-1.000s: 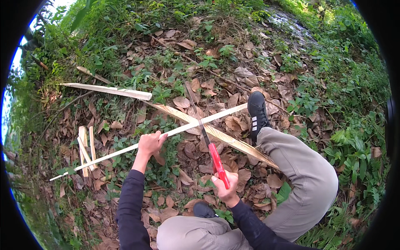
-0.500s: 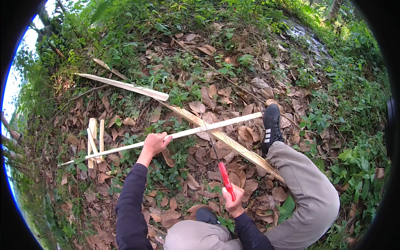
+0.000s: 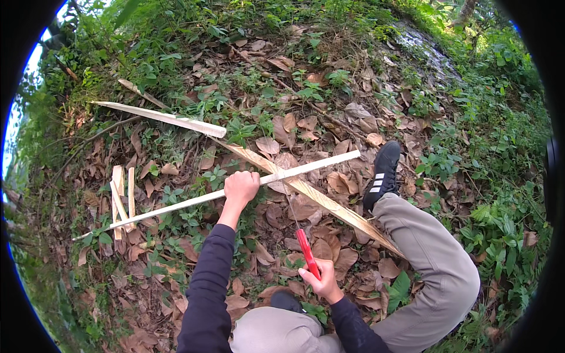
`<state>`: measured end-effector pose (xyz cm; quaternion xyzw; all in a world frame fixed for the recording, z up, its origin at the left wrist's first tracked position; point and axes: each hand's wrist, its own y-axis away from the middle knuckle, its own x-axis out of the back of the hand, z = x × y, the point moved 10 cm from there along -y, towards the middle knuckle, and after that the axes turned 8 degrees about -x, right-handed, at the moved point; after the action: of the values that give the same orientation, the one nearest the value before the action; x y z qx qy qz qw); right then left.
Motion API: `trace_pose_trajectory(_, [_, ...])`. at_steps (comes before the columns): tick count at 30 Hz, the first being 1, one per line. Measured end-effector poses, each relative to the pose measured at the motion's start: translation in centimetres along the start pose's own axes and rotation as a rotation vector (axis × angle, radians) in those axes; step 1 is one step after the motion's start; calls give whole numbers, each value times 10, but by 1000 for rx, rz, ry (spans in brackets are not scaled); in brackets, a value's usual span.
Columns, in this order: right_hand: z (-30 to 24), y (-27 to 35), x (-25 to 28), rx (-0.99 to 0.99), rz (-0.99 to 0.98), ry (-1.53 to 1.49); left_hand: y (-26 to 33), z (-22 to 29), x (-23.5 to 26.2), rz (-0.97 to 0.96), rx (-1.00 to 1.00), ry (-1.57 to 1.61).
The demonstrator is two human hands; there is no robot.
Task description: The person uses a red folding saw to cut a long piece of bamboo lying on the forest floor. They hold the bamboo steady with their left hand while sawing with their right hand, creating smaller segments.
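Observation:
A long pale wooden strip (image 3: 321, 163) lies slantwise across a broader wooden board (image 3: 338, 210) on the leafy ground. My left hand (image 3: 241, 188) is closed around the strip, just left of where the two pieces cross. In my right hand (image 3: 323, 282) is the red handle of a hand saw (image 3: 307, 253). Its thin blade, seen nearly edge-on, points up toward the strip close to the crossing. Whether its teeth touch the wood cannot be made out.
Another pale plank (image 3: 162, 118) lies beyond the strip at upper left. Several short wood pieces (image 3: 131, 197) lie near the strip's left end. My black shoe (image 3: 384, 173) is planted by its right end, my bent knee beside the board. Dry leaves and green plants surround everything.
My left hand has shifted right along the strip, closer to the crossing. The saw has moved slightly left and down. The whole view has shifted a little.

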<state>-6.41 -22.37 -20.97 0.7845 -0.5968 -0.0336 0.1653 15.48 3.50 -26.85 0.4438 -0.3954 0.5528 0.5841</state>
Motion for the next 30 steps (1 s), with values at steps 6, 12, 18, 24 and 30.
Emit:
trace_pose_trajectory(6, [-25,6,22,7,230,-14,1,-1,12,47,-21,130])
trace_pose_trajectory(12, [-28,6,33,136,299,71,4,-8,4,-43,-44,15])
trace_pose_trajectory(18, [-27,0,32,149,315,94,3,-14,-5,-84,-48,42])
trace_pose_trajectory(24, [-5,-12,25,159,261,116,2,-12,-6,-128,5,62])
trace_pose_trajectory(30, [-13,-11,18,196,290,112,1,-16,-7,-186,39,70])
